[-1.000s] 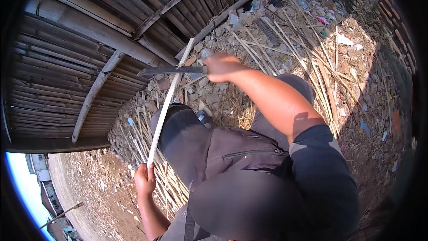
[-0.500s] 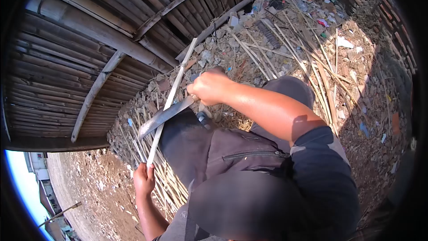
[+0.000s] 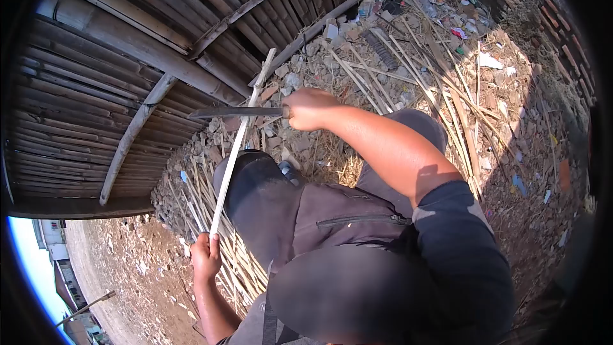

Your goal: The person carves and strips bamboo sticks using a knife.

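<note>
A long pale bamboo strip (image 3: pixel 228 182) slants upward across my bent knee. Its lower end is in my left hand (image 3: pixel 205 255), whose fingers are wrapped round it. My right hand (image 3: pixel 310 108) is closed round the handle of a long dark-bladed knife (image 3: pixel 239 112). The blade points left and lies across the upper part of the strip, where a notch or sliver shows near the edge. Whether the blade touches the strip or hangs just over it, I cannot tell.
A slatted bamboo wall (image 3: pixel 96 102) rises at the left. Many cut strips (image 3: pixel 246 268) lie beside my left leg. More bamboo pieces (image 3: pixel 460 115) lie over rubble and litter to the right. A brick wall (image 3: pixel 562 38) stands at the far right.
The knife went down along the strip toward my left hand, then back up to its upper part. My left hand has kept its hold with hardly any movement.
</note>
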`<move>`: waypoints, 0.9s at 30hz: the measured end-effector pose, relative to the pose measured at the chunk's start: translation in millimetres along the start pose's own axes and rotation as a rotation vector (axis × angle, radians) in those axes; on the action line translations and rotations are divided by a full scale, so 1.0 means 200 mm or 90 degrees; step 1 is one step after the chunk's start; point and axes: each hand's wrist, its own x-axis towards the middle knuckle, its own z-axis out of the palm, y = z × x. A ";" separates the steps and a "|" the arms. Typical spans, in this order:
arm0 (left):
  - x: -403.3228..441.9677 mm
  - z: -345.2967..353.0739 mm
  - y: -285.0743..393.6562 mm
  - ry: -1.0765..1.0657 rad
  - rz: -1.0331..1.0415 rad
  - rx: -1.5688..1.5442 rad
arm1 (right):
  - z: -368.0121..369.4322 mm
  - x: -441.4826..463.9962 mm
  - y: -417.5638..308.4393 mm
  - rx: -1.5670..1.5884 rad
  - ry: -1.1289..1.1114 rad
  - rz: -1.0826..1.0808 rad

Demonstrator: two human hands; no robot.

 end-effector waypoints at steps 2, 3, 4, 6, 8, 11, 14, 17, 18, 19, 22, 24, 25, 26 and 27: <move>0.00 0.02 -0.01 0.004 -0.003 0.008 | 0.03 -0.06 -0.10 -0.092 -0.029 -0.133; 0.00 0.01 -0.02 0.002 0.001 0.004 | 0.04 -0.08 -0.14 -0.137 -0.045 -0.200; 0.00 0.01 -0.02 -0.001 0.005 0.000 | 0.04 -0.08 -0.15 -0.163 -0.038 -0.207; -0.01 -0.02 -0.02 0.009 0.026 0.021 | 0.06 -0.07 -0.18 -0.216 -0.023 -0.224; -0.08 -0.07 0.00 0.032 0.054 0.067 | -0.02 0.09 0.05 -0.117 0.022 0.045; -0.14 -0.14 -0.05 0.052 -0.011 0.049 | -0.16 0.22 0.55 -0.063 0.130 0.275; -0.19 -0.14 -0.12 0.071 -0.007 0.096 | -0.15 0.23 0.63 -0.002 0.173 0.302; -0.17 -0.10 -0.09 0.063 -0.012 0.065 | -0.13 0.24 0.48 0.021 0.204 0.231; -0.16 -0.08 -0.07 0.071 -0.004 0.068 | -0.13 0.19 0.39 0.035 0.199 0.174; -0.16 -0.08 -0.04 0.062 -0.004 0.074 | -0.13 0.14 0.29 0.049 0.196 0.117; -0.12 -0.07 -0.01 0.051 0.014 0.090 | -0.09 0.00 0.00 0.038 0.171 -0.016; -0.11 -0.05 -0.01 0.049 0.024 0.107 | -0.04 -0.03 -0.10 -0.035 0.082 -0.126; -0.11 -0.05 0.00 0.047 0.027 0.117 | 0.00 -0.04 -0.12 -0.072 0.053 -0.189; -0.10 -0.05 0.01 0.046 0.042 0.115 | 0.08 -0.03 -0.11 -0.104 0.073 -0.258; -0.11 -0.05 0.00 0.049 0.056 0.127 | 0.10 -0.02 -0.09 -0.113 0.065 -0.243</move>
